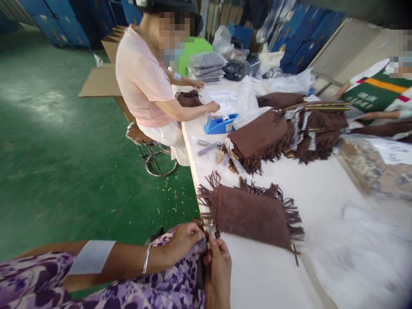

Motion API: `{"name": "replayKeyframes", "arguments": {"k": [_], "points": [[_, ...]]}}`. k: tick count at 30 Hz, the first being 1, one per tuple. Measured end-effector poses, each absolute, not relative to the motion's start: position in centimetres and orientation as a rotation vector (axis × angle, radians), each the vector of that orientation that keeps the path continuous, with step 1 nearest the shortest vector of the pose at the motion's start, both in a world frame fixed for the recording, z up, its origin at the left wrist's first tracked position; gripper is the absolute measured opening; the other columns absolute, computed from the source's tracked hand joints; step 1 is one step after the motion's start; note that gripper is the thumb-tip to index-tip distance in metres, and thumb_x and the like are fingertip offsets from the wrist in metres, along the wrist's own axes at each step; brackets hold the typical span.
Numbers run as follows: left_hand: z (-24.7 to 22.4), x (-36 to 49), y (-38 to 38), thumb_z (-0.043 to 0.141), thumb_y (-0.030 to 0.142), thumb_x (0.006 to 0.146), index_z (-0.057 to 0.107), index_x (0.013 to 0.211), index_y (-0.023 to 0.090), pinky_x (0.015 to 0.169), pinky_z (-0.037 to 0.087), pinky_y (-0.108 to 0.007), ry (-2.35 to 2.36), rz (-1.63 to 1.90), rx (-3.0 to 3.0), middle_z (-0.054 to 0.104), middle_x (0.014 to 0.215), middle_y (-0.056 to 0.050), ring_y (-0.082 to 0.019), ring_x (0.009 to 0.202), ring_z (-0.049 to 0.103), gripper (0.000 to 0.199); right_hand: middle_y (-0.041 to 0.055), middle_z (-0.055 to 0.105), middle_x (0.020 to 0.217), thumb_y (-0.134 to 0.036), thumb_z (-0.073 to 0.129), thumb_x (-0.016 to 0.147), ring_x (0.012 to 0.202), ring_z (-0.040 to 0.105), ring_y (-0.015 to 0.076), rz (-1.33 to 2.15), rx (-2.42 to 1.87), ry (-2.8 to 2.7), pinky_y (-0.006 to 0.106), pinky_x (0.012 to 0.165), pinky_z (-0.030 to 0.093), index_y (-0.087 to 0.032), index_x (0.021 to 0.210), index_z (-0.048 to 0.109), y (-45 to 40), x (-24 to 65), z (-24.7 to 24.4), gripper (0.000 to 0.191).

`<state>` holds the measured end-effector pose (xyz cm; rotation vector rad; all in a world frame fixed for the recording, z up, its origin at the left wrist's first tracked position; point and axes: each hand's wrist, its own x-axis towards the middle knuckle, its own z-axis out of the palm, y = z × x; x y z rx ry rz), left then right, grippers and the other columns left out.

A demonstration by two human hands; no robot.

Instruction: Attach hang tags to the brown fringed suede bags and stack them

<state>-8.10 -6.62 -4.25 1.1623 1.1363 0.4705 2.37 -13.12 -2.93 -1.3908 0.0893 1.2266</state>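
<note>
A brown fringed suede bag (252, 214) lies on the white table near its edge, its fringe spread at the far and right sides. By its near left corner, metal hardware (209, 222) shows. Just below that corner, my left hand (183, 244) has its fingers pinched together on a small dark strap-like piece (201, 246). Close beside it, my right hand (219, 259) pinches at the same piece between thumb and forefinger, and its other fingers are curled. The fingers partly hide the piece, so its exact kind is unclear.
More brown fringed bags (260, 133) with tags lie farther up the table, near a blue tape dispenser (222, 123) and a grey-handled tool (209, 146). A co-worker in pink (144, 77) sits on a stool at left. Clear plastic bags (357, 257) cover the right side.
</note>
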Motion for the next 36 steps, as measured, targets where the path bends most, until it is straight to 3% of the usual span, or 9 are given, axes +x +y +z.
{"name": "replayKeyframes", "arguments": {"k": [7, 11, 15, 18, 21, 26, 28, 31, 36], "points": [[-3.9, -7.4, -6.7, 0.056, 0.039, 0.082, 0.058, 0.075, 0.015, 0.071, 0.041, -0.027, 1.070, 0.354, 1.255, 0.061, 0.078, -0.002, -0.016, 0.076, 0.054, 0.024, -0.0116, 0.038, 0.045, -0.058, 0.078, 0.065, 0.038, 0.024, 0.0036, 1.330, -1.565, -0.189, 0.018, 0.037, 0.016, -0.021, 0.066, 0.046, -14.2, 3.9, -3.5, 0.050], [-3.6, -8.4, -7.7, 0.055, 0.043, 0.085, 0.058, 0.090, 0.015, 0.078, 0.042, -0.029, 0.972, 0.334, 1.015, 0.062, 0.088, -0.003, -0.017, 0.085, 0.056, 0.029, -0.0112, 0.039, 0.048, -0.058, 0.078, 0.064, 0.041, 0.025, 0.0035, 1.273, -1.571, -0.169, 0.018, 0.039, 0.018, -0.020, 0.067, 0.047, -14.3, 3.9, -3.6, 0.049], [-3.1, -9.3, -8.1, 0.070, 0.023, 0.070, 0.056, 0.109, 0.017, 0.082, 0.044, -0.030, 0.762, 0.317, 0.827, 0.065, 0.103, -0.005, -0.019, 0.097, 0.060, 0.042, -0.0113, 0.037, 0.047, -0.060, 0.076, 0.067, 0.041, 0.024, 0.0040, 1.235, -1.564, -0.118, 0.019, 0.039, 0.018, -0.021, 0.065, 0.045, -14.2, 2.9, -3.6, 0.050], [-3.2, -9.0, -7.8, 0.066, 0.010, 0.063, 0.057, 0.104, 0.016, 0.080, 0.043, -0.028, 0.795, 0.347, 0.838, 0.066, 0.102, -0.006, -0.020, 0.098, 0.061, 0.043, -0.0110, 0.038, 0.046, -0.061, 0.074, 0.068, 0.040, 0.026, 0.0052, 1.237, -1.626, -0.168, 0.020, 0.039, 0.018, -0.021, 0.066, 0.047, -14.4, 3.1, -3.5, 0.048], [-3.4, -8.2, -7.3, 0.061, 0.007, 0.060, 0.057, 0.103, 0.014, 0.072, 0.043, -0.026, 0.871, 0.341, 0.817, 0.067, 0.097, -0.008, -0.019, 0.090, 0.062, 0.044, -0.0067, 0.053, 0.052, -0.063, 0.067, 0.074, 0.043, 0.042, 0.0099, 1.229, -1.746, -0.328, 0.022, 0.040, 0.028, -0.022, 0.076, 0.057, -14.8, 3.8, -3.0, 0.042], [-2.9, -7.3, -7.0, 0.059, 0.008, 0.060, 0.058, 0.102, 0.013, 0.071, 0.045, -0.028, 0.894, 0.380, 0.776, 0.067, 0.096, -0.009, -0.020, 0.089, 0.064, 0.043, 0.0032, 0.074, 0.090, -0.063, 0.064, 0.075, 0.082, 0.068, 0.0216, 0.962, -2.029, -0.450, 0.027, 0.064, 0.049, -0.024, 0.101, 0.063, -16.8, 2.9, -1.8, 0.046], [-2.5, -7.0, -7.1, 0.060, 0.010, 0.060, 0.057, 0.101, 0.013, 0.072, 0.047, -0.030, 0.910, 0.385, 0.733, 0.067, 0.094, -0.008, -0.021, 0.085, 0.065, 0.041, 0.0022, 0.074, 0.083, -0.065, 0.061, 0.076, 0.064, 0.066, 0.0192, 1.001, -2.067, -0.425, 0.027, 0.057, 0.047, -0.024, 0.095, 0.062, -17.6, 2.1, -1.9, 0.045], [-2.0, -6.6, -7.2, 0.061, 0.012, 0.060, 0.058, 0.096, 0.013, 0.070, 0.048, -0.031, 0.940, 0.385, 0.687, 0.067, 0.087, -0.007, -0.020, 0.078, 0.065, 0.036, -0.0035, 0.060, 0.051, -0.068, 0.057, 0.078, 0.036, 0.045, 0.0122, 1.232, -1.943, -0.383, 0.024, 0.041, 0.033, -0.021, 0.081, 0.060, -18.2, 1.6, -2.7, 0.047], [-1.4, -6.4, -6.9, 0.064, 0.023, 0.067, 0.060, 0.097, 0.013, 0.072, 0.046, -0.030, 0.937, 0.384, 0.660, 0.067, 0.081, -0.006, -0.020, 0.077, 0.064, 0.032, -0.0058, 0.047, 0.039, -0.066, 0.058, 0.077, 0.038, 0.038, 0.0095, 1.297, -1.829, -0.357, 0.021, 0.045, 0.028, -0.019, 0.068, 0.058, -17.8, 2.5, -3.4, 0.049]]}}
